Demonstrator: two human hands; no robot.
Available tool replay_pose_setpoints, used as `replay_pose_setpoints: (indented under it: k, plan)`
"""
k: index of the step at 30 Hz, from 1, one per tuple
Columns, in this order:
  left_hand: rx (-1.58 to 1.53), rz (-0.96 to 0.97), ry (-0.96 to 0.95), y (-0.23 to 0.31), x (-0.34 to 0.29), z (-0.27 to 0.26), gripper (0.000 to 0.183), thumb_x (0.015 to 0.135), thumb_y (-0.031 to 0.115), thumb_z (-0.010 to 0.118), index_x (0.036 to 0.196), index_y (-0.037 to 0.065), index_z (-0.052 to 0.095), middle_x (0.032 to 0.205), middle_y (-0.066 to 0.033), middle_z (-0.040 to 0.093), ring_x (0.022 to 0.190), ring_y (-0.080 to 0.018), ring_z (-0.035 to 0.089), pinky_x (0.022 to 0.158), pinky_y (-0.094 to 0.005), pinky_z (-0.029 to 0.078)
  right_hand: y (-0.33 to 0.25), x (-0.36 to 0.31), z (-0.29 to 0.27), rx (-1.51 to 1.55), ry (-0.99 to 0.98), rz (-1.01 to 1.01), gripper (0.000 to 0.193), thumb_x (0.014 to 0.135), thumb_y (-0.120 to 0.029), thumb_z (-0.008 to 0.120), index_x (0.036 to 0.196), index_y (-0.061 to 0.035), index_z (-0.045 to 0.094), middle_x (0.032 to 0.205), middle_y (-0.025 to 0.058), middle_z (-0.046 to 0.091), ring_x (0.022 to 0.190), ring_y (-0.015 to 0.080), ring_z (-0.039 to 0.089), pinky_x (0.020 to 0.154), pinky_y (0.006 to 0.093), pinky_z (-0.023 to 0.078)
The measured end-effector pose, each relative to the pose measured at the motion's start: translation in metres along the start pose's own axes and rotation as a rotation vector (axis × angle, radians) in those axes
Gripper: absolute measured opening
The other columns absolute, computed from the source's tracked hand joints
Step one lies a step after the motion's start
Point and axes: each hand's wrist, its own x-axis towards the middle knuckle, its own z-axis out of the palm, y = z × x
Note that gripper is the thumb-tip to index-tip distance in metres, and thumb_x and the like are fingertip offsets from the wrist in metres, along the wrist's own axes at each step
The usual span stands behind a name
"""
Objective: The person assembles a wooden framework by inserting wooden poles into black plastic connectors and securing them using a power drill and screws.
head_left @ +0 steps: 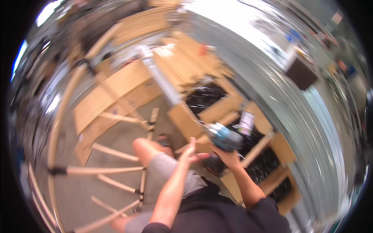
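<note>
My right hand (230,158) is closed round the grip of a blue-and-grey cordless drill (226,136). The drill's nose points left and slightly up, over the open boxes. To its left is my left hand (190,152), fingers stretched out and thumb apart, with nothing seen in it. Near the drill, a phone-like flat thing (246,122) with a lit face rests on the boxes. A frame of tan rods (105,170) with black joints (58,171) stands at my left, around my legs. Motion blur hides fine detail.
Open cardboard boxes (211,111) hold dark, shiny parts (205,98) in front and to the right. Bundled tan rods (186,62) lie beyond them. Another carton of rods (116,91) is at the left. A long grey bench or rail (268,93) runs along the right.
</note>
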Motion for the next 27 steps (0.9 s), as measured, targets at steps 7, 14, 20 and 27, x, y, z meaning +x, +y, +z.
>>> replay_pose_setpoints:
  k: [7, 14, 20, 27]
  plan:
    - [-0.289, 0.053, -0.112, -0.016, 0.004, 0.008, 0.012, 0.092, 0.021, 0.058, 0.083, 0.013, 0.061, 0.071, 0.0005, 0.061, 0.058, -0.0119, 0.058, 0.048, -0.0258, 0.049, -0.054, -0.054, -0.019, 0.260, -0.142, 0.122, 0.044, 0.074, -0.008, 0.078, 0.115, -0.0007, 0.064, 0.104, 0.0049, 0.065, 0.097, 0.0159, 0.060, 0.086, 0.0307, 0.049]
    - [-0.492, 0.362, -0.442, 0.045, -0.206, 0.003, 0.016, 0.086, 0.017, 0.070, 0.094, 0.007, 0.061, 0.082, -0.0032, 0.062, 0.071, -0.0150, 0.062, 0.063, -0.0286, 0.054, -0.124, -0.037, -0.113, 0.621, -0.301, -0.215, 0.041, 0.088, -0.017, 0.063, 0.118, 0.0093, 0.053, 0.088, 0.0144, 0.057, 0.081, 0.0212, 0.051, 0.079, 0.0392, 0.041]
    - [-0.443, 0.575, -0.572, 0.087, -0.403, -0.020, 0.049, 0.090, 0.030, 0.062, 0.120, -0.005, 0.045, 0.074, -0.0036, 0.051, 0.055, -0.0113, 0.054, 0.044, -0.0187, 0.047, -0.137, 0.002, -0.087, 0.814, -0.151, -0.184, 0.039, 0.087, -0.009, 0.061, 0.125, -0.0009, 0.054, 0.106, 0.0146, 0.066, 0.063, 0.0117, 0.056, 0.056, 0.0264, 0.046]
    - [-0.098, 1.077, -0.365, 0.183, -0.533, -0.030, 0.061, 0.088, 0.032, 0.067, 0.132, -0.004, 0.044, 0.073, 0.0006, 0.056, 0.053, -0.0061, 0.057, 0.042, -0.0187, 0.050, -0.158, -0.002, -0.003, 0.649, -0.165, -0.233, 0.035, 0.079, -0.003, 0.067, 0.112, 0.0004, 0.059, 0.095, 0.0151, 0.067, 0.057, 0.0167, 0.059, 0.051, 0.0283, 0.049]
